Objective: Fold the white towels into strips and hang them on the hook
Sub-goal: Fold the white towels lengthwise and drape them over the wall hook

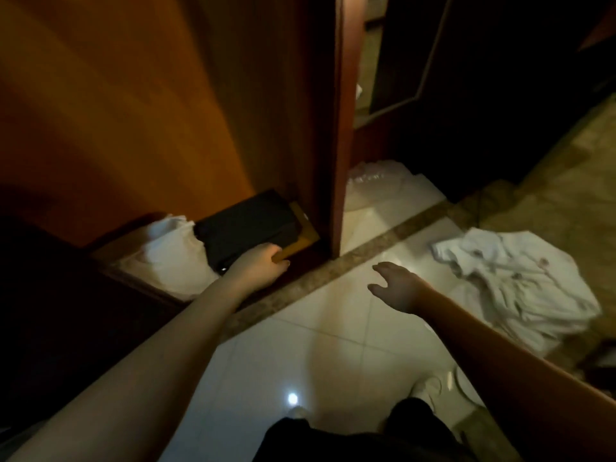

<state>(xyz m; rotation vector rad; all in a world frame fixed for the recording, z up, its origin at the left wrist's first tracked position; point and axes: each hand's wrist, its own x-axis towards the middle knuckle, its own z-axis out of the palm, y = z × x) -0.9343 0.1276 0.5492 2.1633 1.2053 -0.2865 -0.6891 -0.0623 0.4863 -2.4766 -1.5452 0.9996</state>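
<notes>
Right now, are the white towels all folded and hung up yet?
Not yet. No towel looks folded into a strip, and no hook shows in this view. One white towel lies crumpled on the floor tiles, another white cloth sits in the cabinet bottom. The left hand grips something at the dark bundle there; the right hand hovers open. Folding and hanging both remain.

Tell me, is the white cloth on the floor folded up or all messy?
Messy. The white cloth lies crumpled on the tiled floor, with bunched wrinkles and uneven edges, not in a strip. Neither hand touches it.
</notes>
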